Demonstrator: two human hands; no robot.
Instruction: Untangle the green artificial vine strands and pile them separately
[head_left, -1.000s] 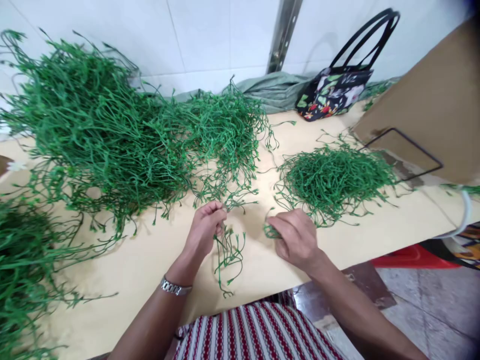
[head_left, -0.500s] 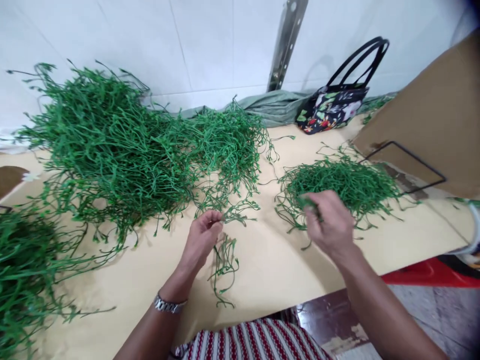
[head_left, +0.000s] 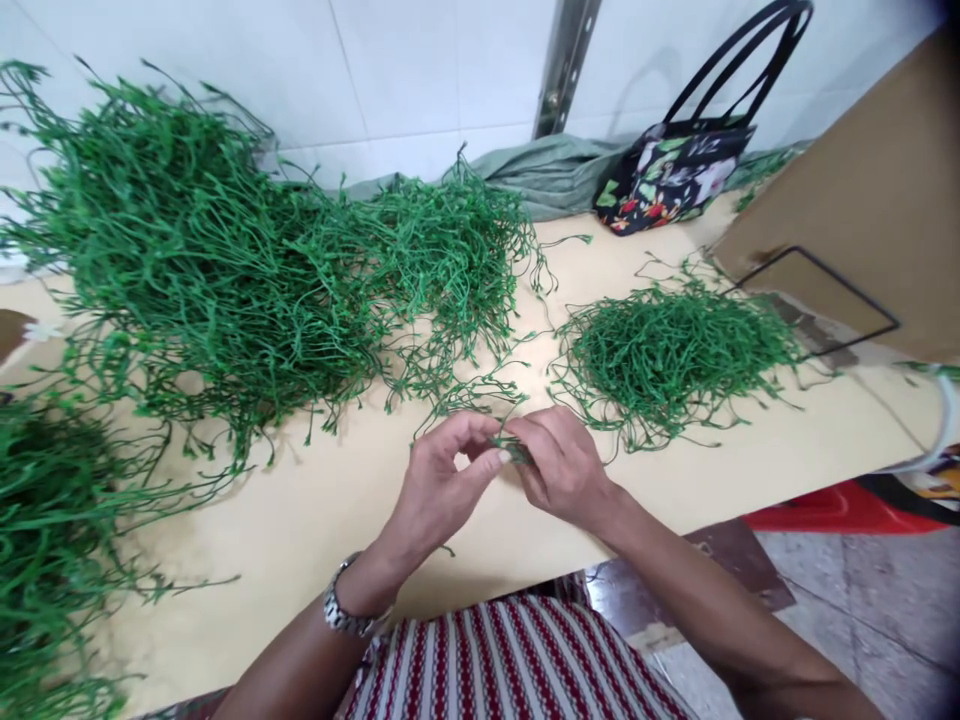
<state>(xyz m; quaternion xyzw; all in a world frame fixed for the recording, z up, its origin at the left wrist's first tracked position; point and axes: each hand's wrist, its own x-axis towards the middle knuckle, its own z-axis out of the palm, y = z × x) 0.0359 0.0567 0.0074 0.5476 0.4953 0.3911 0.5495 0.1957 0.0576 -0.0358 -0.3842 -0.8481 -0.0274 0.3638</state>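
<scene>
My left hand (head_left: 450, 470) and my right hand (head_left: 562, 462) meet above the pale table (head_left: 300, 530), fingertips touching. Between them they pinch thin green artificial stems (head_left: 516, 453), mostly covered by the fingers. The thumb and forefinger of the left hand form a loop closed on the stems. On the right hand, the fingers are curled around the other side of them. Just beyond my hands lie loose green stems (head_left: 480, 392) with small budded tips. To the right sits a flattened heap of similar stems (head_left: 675, 350).
A large tangled heap of green stems (head_left: 202, 270) fills the left and back, with another pile (head_left: 45, 540) at the near left. A floral handbag (head_left: 671, 175) stands by the wall. At right are a cardboard sheet (head_left: 862, 210), a black wire frame (head_left: 847, 275) and a red stool (head_left: 832, 508).
My right hand has come left from the right-hand heap to join my left hand, which has moved slightly right. The view has tilted a little downward.
</scene>
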